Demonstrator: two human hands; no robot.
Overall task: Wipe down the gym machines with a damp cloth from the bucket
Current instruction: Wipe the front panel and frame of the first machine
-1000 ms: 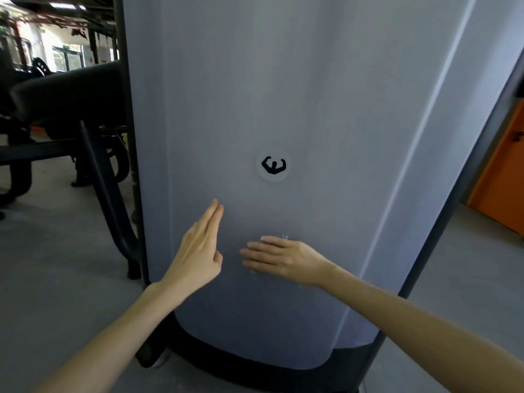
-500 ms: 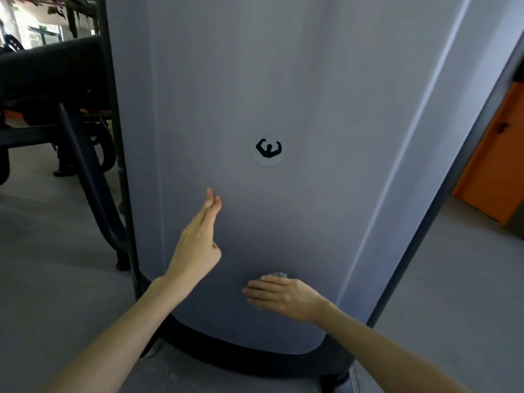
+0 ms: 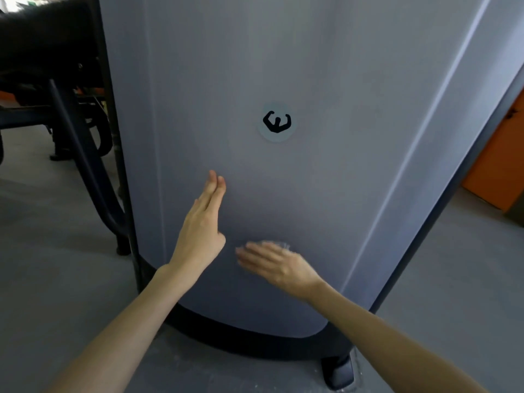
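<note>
A tall grey machine shroud (image 3: 326, 80) with a round logo badge (image 3: 277, 122) fills the view. My right hand (image 3: 276, 265) lies flat and blurred against its lower part, fingers straight, pressing a pale cloth (image 3: 279, 245) whose edge just shows above the fingers. My left hand (image 3: 202, 225) stands edge-on beside it with straight fingers pointing up, at or near the shroud surface; contact is unclear. No bucket is in view.
A black base band (image 3: 255, 336) and a foot (image 3: 338, 370) sit under the shroud on the grey floor. Dark machine frame tubes (image 3: 82, 154) and a black pad (image 3: 42, 35) stand at the left. An orange panel (image 3: 499, 160) is at the right.
My right hand with the cloth went down the shroud, then back up a little and leftward, now blurred with motion. My left hand keeps its pose.
</note>
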